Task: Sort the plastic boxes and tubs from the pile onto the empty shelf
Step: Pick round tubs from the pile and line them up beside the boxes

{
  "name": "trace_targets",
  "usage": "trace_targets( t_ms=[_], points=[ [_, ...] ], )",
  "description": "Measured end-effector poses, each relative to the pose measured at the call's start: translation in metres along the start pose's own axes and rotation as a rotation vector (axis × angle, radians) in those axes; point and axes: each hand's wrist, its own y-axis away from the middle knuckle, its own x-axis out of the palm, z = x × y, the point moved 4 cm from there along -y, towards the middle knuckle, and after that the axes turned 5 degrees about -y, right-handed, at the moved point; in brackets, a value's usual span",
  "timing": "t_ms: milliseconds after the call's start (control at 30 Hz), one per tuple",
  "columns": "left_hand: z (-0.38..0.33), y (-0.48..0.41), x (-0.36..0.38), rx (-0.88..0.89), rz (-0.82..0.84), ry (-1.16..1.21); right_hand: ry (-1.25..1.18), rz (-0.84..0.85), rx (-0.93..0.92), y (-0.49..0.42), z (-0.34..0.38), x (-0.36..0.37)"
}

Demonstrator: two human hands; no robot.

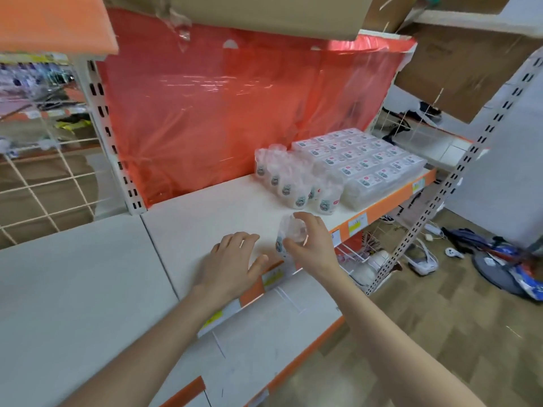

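— Clear plastic! We have a little tub [289, 235] in our right hand [313, 242].
— Yes. Our fingers and thumb curl round it and hold it. It has a small sticker on its side.
— Where is the tub?
— At the front of the white shelf [205, 207], close to the orange edge [390, 202]. We cannot tell if it sits on the shelf or hangs a bit above it.
— And our left hand [232, 259]?
— It holds nothing. The fingers are spread wide, palm down, just beside the tub. We cannot tell if it touches the shelf.
— We see more tubs [289, 183] farther back, on the right.
— They stand close together in rows, each with the same kind of sticker. The tub in our hand is apart from them.
— What is next to them?
— Flat clear boxes [367, 160], stacked in neat rows at the right end of the shelf, right up against the tubs.
— And behind?
— A red sheet [235, 107], shiny and wrinkled, hangs along the back of the shelf. Brown cardboard [264, 13] is above it.
— We see yellow tags [357, 226] on the orange edge.
— And a wire grid [38, 186] on the left. Some things lie on the floor at the right, but they are too blurry for us to name.
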Motion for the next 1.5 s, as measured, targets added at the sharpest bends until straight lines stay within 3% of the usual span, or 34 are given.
trace_targets(
  t_ms=[533, 867, 1033, 1167, 1400, 1500],
  points=[
    [0.024, -0.093, 0.024, -0.004, -0.006, 0.038, 0.017, 0.158, -0.046, -0.088, -0.019, 0.020],
    [-0.002, -0.114, 0.035, -0.233, -0.042, 0.357, 0.018, 0.341, -0.193, -0.110, -0.034, 0.010],
    [-0.015, -0.120, 0.039, -0.283, -0.130, 0.478, -0.039, 0.226, -0.263, -0.126, -0.037, -0.029],
    [-0.028, -0.125, 0.038, -0.302, -0.193, 0.515, 0.082, 0.105, -0.233, -0.150, -0.055, -0.066],
    [-0.046, -0.129, 0.039, -0.377, -0.287, 0.505, 0.321, 0.288, -0.168, -0.165, -0.086, -0.077],
    [-0.050, -0.128, 0.041, -0.417, -0.330, 0.526, 0.319, 0.335, -0.153, -0.166, -0.093, -0.074]
  ],
)
